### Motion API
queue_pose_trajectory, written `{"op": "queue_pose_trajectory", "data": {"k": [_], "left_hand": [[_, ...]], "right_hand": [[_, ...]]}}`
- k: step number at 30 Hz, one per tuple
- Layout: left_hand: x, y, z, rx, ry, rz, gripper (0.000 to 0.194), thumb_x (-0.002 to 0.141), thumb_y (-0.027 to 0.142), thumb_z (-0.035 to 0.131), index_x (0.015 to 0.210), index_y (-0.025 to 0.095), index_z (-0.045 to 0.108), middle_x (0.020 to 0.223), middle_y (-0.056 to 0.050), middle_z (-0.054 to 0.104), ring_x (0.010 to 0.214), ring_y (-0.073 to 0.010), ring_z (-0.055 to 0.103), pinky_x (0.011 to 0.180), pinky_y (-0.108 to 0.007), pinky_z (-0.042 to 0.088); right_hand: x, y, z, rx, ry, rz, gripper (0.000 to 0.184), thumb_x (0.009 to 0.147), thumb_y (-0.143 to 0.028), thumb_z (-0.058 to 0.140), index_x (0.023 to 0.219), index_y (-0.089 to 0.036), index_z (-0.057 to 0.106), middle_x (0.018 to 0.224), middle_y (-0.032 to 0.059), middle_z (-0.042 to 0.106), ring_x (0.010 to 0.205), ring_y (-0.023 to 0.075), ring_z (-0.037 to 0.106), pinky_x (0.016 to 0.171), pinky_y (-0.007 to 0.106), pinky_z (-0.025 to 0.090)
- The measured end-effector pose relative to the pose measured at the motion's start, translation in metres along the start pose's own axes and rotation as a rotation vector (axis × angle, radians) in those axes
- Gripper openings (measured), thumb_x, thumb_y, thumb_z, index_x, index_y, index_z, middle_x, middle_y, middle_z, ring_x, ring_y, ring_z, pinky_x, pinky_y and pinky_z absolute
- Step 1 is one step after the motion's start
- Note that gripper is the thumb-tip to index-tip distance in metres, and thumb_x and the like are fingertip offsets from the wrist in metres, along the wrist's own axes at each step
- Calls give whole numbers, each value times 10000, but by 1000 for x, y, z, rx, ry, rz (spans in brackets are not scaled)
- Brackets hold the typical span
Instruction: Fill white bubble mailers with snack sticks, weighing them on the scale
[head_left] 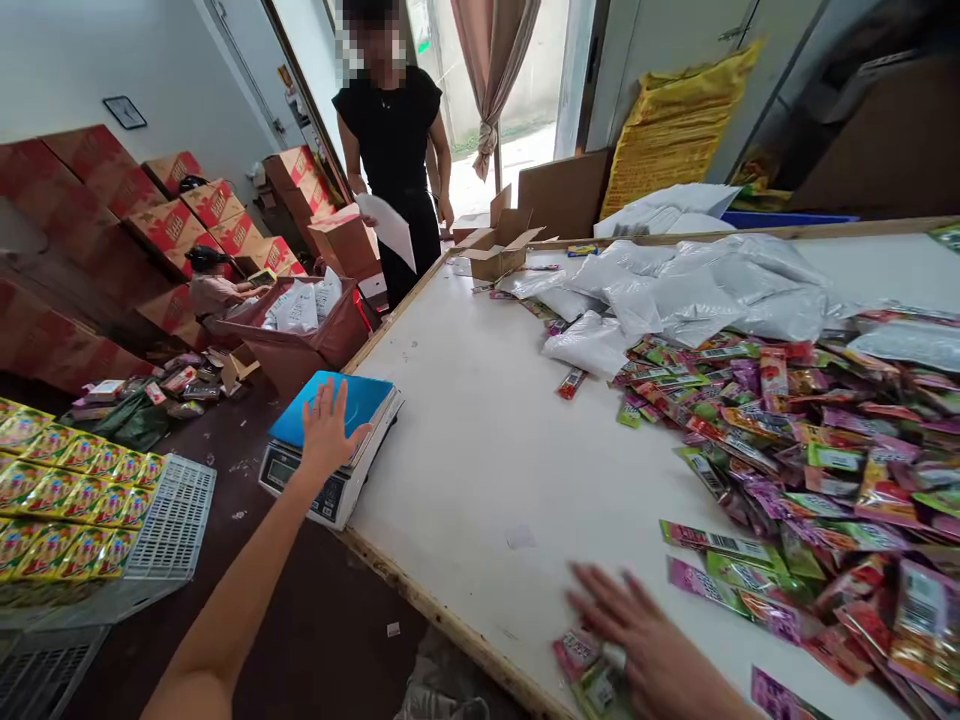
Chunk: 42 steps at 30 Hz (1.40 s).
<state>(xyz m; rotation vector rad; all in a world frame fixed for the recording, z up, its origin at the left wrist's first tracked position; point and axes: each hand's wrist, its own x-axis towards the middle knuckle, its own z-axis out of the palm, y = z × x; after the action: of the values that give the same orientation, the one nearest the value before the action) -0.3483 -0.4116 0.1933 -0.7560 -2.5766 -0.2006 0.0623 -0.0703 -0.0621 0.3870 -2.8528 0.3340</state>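
Note:
My left hand (328, 435) is over the blue top (375, 400) of a white weighing scale (337, 500) at the table's left corner. Its fingers are spread, and whether the palm touches the top I cannot tell. Slightly smeared by motion, my right hand (637, 630) is low over the table near its front edge, fingers stretched out. Beside and partly under it are a few small colourful snack packets (581, 660). To its right lies a large heap of similar packets (810, 440) in pink, green and purple.
White plastic bags (697, 285) lie behind the heap, near an open cardboard box (495, 255). A person in black (390, 140) stands beyond the table holding a white sheet. Another person (214, 285) sits by red cartons (75, 250). A crate (176, 510) holds yellow boxes.

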Motion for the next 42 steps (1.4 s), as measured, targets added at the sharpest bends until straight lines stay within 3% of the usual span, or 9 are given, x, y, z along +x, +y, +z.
{"op": "queue_pose_trajectory", "data": {"k": [3,7,10,13,17,21,25,30,42], "left_hand": [[-21,29,17,-110,2,14,851,950,646,458,1610,121,341,1699,-230,256,1598,-412,186,1275,-648,127],[-63,58,43,-370,41,-72,841,875,570,653,1558,137,424,1689,-223,288,1603,-393,187,1300,-598,98],[-97,96,67,-594,10,-113,800,839,468,730,1531,168,461,1675,-210,326,1604,-355,210,1319,-531,118],[-127,144,94,-766,-258,-121,794,784,392,785,1500,202,497,1655,-209,363,1585,-376,259,1313,-550,148],[-134,181,112,-838,-331,-270,840,790,364,771,1530,176,419,1688,-227,268,1611,-390,153,1301,-603,162],[-107,164,103,-1303,-44,-813,609,815,298,773,1363,228,516,1569,-192,435,1505,-327,408,1217,-486,414],[-84,131,90,-1574,132,-1273,129,976,323,580,1024,204,559,1063,-113,619,967,-179,698,898,-328,616],[-79,124,92,-1571,171,-1374,93,957,207,603,913,189,523,907,-33,574,716,-96,648,641,-210,573],[-42,86,75,-1562,299,-1382,157,858,24,467,902,168,516,799,-33,556,636,-98,611,585,-187,539]], "right_hand": [[-36,93,-4,-193,187,276,787,949,-282,486,1645,-401,137,1636,81,381,1424,411,490,1086,732,421],[-64,167,-16,-275,270,443,840,958,-123,458,1613,-481,73,1595,74,456,1322,331,602,1049,550,551],[-60,158,-17,-271,299,502,919,945,-95,474,1613,-505,-6,1645,72,379,1329,328,594,990,506,600],[-50,135,-20,-260,272,585,867,978,-136,442,1628,-488,-10,1676,78,320,1335,331,592,830,459,657],[-42,126,-33,-231,136,672,605,1010,-175,384,1591,-341,433,1605,129,447,1246,325,661,698,377,665],[-40,127,-41,-279,99,712,535,1009,-181,389,1501,-288,571,1540,133,531,1125,297,722,613,335,646],[-38,126,-39,-293,99,723,538,996,-179,421,1491,-317,579,1520,108,557,982,277,755,567,345,637],[-36,123,-38,-287,126,720,551,997,-169,400,1497,-321,573,1490,120,582,1035,292,745,643,390,662],[-33,125,-33,-239,143,770,563,996,-127,376,1485,-329,570,1458,104,606,1097,320,733,666,402,663]]}}
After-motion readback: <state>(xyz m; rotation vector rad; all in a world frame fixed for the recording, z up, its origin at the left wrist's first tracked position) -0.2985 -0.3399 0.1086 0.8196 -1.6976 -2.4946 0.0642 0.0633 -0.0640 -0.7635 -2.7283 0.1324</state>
